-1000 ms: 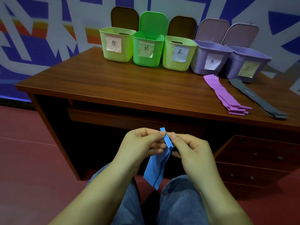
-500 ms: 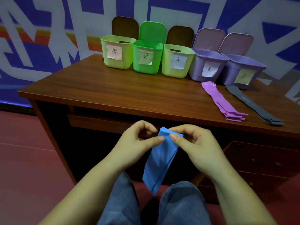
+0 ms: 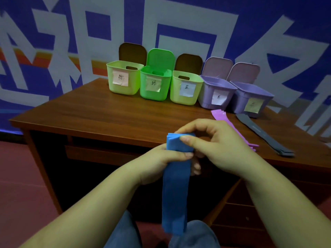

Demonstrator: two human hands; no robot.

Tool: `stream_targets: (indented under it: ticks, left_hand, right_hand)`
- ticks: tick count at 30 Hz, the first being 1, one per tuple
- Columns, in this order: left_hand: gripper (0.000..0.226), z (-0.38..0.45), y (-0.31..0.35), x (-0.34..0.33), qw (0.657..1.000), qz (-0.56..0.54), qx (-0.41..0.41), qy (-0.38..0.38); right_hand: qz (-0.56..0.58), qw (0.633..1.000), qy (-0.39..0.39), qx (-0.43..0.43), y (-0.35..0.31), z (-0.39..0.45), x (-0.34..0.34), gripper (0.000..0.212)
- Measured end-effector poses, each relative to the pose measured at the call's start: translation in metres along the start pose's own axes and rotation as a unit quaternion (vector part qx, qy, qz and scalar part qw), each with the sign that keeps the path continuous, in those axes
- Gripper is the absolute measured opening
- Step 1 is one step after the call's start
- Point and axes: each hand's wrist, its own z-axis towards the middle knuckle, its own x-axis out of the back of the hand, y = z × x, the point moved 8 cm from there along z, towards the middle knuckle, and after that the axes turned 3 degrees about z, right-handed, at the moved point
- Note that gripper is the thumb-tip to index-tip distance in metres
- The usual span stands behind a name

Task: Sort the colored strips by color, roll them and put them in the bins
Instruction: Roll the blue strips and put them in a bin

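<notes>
Both the left hand (image 3: 161,163) and right hand (image 3: 216,145) grasp the blue strips (image 3: 176,185) before the bench (image 3: 107,119). Purple strips (image 3: 219,114), partly hidden behind the right hand, and grey strips (image 3: 263,135) lie near five bins (image 3: 155,90).

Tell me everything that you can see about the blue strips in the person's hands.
The blue strips are several thin, flat, matte bands stacked together; their layered edges fan slightly at the top. The bundle hangs down in front of the desk, its lower end above the person's knees. The right hand pinches the top end between thumb and fingers. The left hand grips the bundle just below. The top end looks bent over, perhaps the start of a roll. Nothing else touches them.
</notes>
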Motion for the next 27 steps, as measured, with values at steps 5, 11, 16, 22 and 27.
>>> stream_targets:
  ticks: [5,11,16,22,27]
  left_hand:
    - [0.019,0.005,-0.009,0.004,0.999,-0.018,0.042,-0.014]
    - [0.023,0.005,-0.034,0.015,0.995,-0.05,0.081,0.015]
    - [0.027,0.007,-0.048,0.024,0.99,-0.078,0.113,0.024]
    - [0.026,0.015,-0.054,0.03,0.988,-0.072,0.129,0.053]
    - [0.028,0.032,-0.049,0.04,0.984,-0.05,0.139,0.101]
  right_hand:
    - [-0.021,0.996,0.07,0.044,-0.017,0.017,0.021,0.017]
    - [-0.009,0.993,0.117,0.027,-0.011,0.046,0.045,0.018]
    - [0.025,0.995,0.097,-0.01,0.003,0.066,0.04,0.017]
    - [-0.008,0.991,0.117,-0.058,0.029,0.09,0.05,0.018]
    - [0.003,0.987,0.136,-0.089,0.044,0.111,0.059,0.011]
